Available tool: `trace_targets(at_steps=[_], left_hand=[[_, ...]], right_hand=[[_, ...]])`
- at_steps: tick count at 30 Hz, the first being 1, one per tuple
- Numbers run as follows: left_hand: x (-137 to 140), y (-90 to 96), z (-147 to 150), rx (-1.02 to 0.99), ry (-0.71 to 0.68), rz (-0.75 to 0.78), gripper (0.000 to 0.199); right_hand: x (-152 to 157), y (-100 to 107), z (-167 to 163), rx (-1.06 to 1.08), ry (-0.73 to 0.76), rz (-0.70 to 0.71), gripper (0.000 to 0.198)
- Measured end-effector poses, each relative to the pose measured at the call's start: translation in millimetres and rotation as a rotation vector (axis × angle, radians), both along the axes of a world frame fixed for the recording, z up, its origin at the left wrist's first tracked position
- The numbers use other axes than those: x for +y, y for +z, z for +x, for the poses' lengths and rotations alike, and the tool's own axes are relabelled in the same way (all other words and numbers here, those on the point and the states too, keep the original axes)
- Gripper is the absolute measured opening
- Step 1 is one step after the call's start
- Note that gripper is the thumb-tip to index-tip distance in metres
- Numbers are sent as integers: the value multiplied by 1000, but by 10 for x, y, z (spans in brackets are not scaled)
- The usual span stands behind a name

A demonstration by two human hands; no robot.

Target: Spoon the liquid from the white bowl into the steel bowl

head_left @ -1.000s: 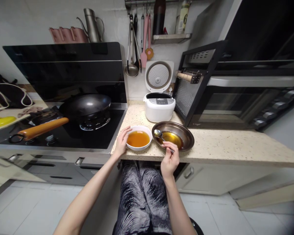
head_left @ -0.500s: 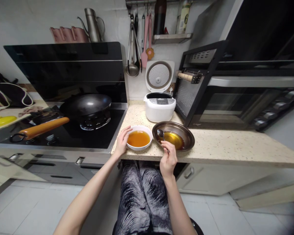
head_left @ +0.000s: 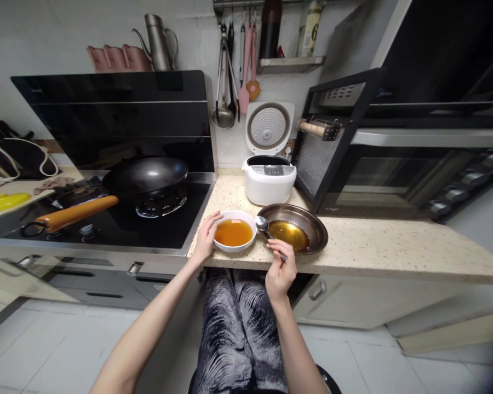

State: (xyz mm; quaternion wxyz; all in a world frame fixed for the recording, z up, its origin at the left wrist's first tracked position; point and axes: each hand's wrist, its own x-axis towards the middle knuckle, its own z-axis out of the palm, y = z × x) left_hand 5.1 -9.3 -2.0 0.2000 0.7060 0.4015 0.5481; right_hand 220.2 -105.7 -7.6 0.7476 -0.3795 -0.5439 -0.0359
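My left hand (head_left: 206, 236) grips the left side of a white bowl (head_left: 235, 249), with fingertips at its rim. Amber-brown liquid (head_left: 233, 233) fills much of that bowl. Pinched by its handle in my right hand (head_left: 281, 271) is a metal spoon (head_left: 262, 223). The spoon's head is over the left rim of a wide metal basin (head_left: 319, 232), close to the white bowl's right edge. Yellow-brown liquid (head_left: 290, 235) pools in the bottom of the basin. Whether the spoon carries any liquid I cannot tell.
Behind the basin stands a white rice cooker (head_left: 270, 186) with its lid raised. A black wok (head_left: 148, 175) with a wooden handle (head_left: 82, 213) sits on the stove at left. An oven (head_left: 386, 180) borders the speckled counter (head_left: 394, 246) at right.
My right hand has shifted the spoon's head left and up, from inside the basin to over its left rim. My left hand stays on the white bowl.
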Motion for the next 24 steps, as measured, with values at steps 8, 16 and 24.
trace_targets(at_steps=[8, 16, 24], left_hand=[[4, 0, 7, 2, -2, 3, 38], [13, -12, 14, -3, -1, 4, 38], [3, 3, 16, 5, 1, 10, 37]], right_hand=[[-8, -30, -133, 51, 121, -65, 17], [18, 14, -278, -45, 208, -120, 19], [97, 1, -290, -31, 231, -216, 19]])
